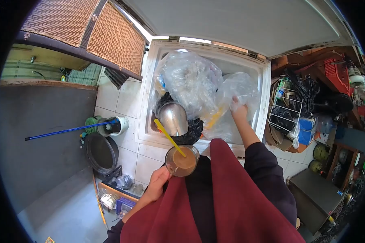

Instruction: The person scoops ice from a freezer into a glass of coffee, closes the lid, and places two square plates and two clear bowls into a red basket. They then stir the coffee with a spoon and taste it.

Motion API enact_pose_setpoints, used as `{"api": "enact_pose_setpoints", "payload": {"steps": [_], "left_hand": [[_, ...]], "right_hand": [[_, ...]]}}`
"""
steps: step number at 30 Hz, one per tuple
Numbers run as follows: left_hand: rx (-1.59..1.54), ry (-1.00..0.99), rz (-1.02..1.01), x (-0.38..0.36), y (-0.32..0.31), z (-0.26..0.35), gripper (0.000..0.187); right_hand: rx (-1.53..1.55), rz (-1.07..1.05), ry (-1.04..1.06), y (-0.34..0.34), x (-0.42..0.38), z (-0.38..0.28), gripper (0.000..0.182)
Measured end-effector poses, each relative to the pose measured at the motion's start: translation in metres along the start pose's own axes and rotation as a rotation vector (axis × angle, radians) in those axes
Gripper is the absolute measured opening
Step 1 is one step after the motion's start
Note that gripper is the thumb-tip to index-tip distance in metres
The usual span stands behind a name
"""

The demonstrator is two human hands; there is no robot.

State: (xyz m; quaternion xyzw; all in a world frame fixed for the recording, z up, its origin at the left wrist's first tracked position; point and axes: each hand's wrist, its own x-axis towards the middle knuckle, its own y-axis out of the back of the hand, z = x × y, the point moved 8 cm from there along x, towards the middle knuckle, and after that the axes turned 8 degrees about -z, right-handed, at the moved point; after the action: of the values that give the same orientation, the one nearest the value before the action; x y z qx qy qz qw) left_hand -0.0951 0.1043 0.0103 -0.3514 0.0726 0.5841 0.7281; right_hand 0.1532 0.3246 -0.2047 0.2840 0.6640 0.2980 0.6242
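Observation:
My left hand [159,178] is closed around the handle of a glass mug [194,168]. A milky brown drink [184,158] fills much of it, and a yellow straw or stirrer [169,136] leans out. My right hand [238,110] reaches into an open chest freezer [145,101] and grips a clear plastic bag [241,87], which partly hides the fingers. Something yellow [215,118] shows through plastic beside this hand. Left of it lies a large bundle of clear plastic bags [190,81]. A shiny metal container [172,118] rests near black plastic [194,131].
The raised freezer lid [239,22] stands behind. At left are a woven-panel cabinet [115,40], a white bucket [119,125], a blue-handled stick [69,133] and a dark round basin [102,153]. A white wire rack [287,105] and a red basket [336,75] are at right.

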Motion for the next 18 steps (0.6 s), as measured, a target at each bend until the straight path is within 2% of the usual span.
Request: {"api": "enact_pose_setpoints", "payload": {"steps": [2,4,5,7,8,10,11,13,14,16,17,18], "left_hand": [[0.014,-0.018,0.005,-0.001,0.002,-0.008,0.033],[0.03,-0.048,0.015,0.003,0.002,0.004,0.033],[-0.008,-0.02,0.047,-0.001,0.001,0.007,0.032],[-0.059,0.016,0.088,-0.006,0.001,0.003,0.031],[-0.036,0.006,0.072,-0.006,0.005,-0.001,0.031],[-0.003,-0.009,0.052,-0.002,0.009,-0.005,0.031],[-0.009,-0.031,0.027,-0.001,0.009,-0.006,0.031],[-0.015,-0.047,-0.001,-0.002,0.007,-0.005,0.03],[-0.017,-0.013,0.01,-0.002,0.006,-0.006,0.03],[-0.014,0.022,0.022,-0.001,0.003,-0.004,0.029],[-0.022,0.023,0.031,0.0,0.001,-0.003,0.029],[-0.031,0.029,0.038,0.001,-0.001,-0.003,0.029]], "right_hand": [[-0.063,-0.046,-0.062,-0.019,0.0,0.007,0.024],[0.106,0.082,-0.085,-0.018,-0.001,0.007,0.023],[0.099,0.076,-0.077,-0.021,0.004,0.008,0.023],[0.237,0.322,0.032,0.022,-0.016,-0.004,0.024],[0.233,0.317,0.033,0.02,-0.016,-0.003,0.024],[0.391,0.631,0.048,0.035,-0.023,0.007,0.024],[0.394,0.634,0.048,0.035,-0.017,0.008,0.024],[0.321,0.139,-0.218,-0.004,0.019,0.024,0.026],[0.326,0.138,-0.221,-0.007,0.03,0.032,0.026],[0.114,0.015,0.069,-0.014,0.046,0.015,0.029],[0.116,0.017,0.07,-0.019,0.047,0.018,0.029],[0.225,0.245,0.087,-0.001,0.032,0.02,0.03]]}}
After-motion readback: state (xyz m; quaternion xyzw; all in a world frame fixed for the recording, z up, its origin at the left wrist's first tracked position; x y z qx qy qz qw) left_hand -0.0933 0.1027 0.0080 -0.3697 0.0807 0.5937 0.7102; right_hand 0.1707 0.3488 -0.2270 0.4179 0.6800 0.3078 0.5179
